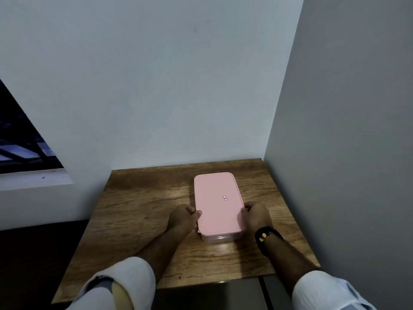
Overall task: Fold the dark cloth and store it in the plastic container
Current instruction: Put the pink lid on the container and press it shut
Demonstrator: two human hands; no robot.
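A plastic container [220, 237] with a clear base and a flat pink lid [216, 202] stands on the wooden table [138, 209], right of centre. The lid sits on it, with a small sticker near its middle. My left hand [182, 218] grips the lid's near left edge, thumb on top. My right hand [257, 214] grips the near right edge; a black and gold bracelet sits on that wrist. No dark cloth shows anywhere; the container's inside is hidden by the lid.
The table stands in a corner, with a white wall behind and a grey wall [335, 153] close along its right side. A dark window [20, 139] and sill are at the left. The table's near edge runs below my forearms.
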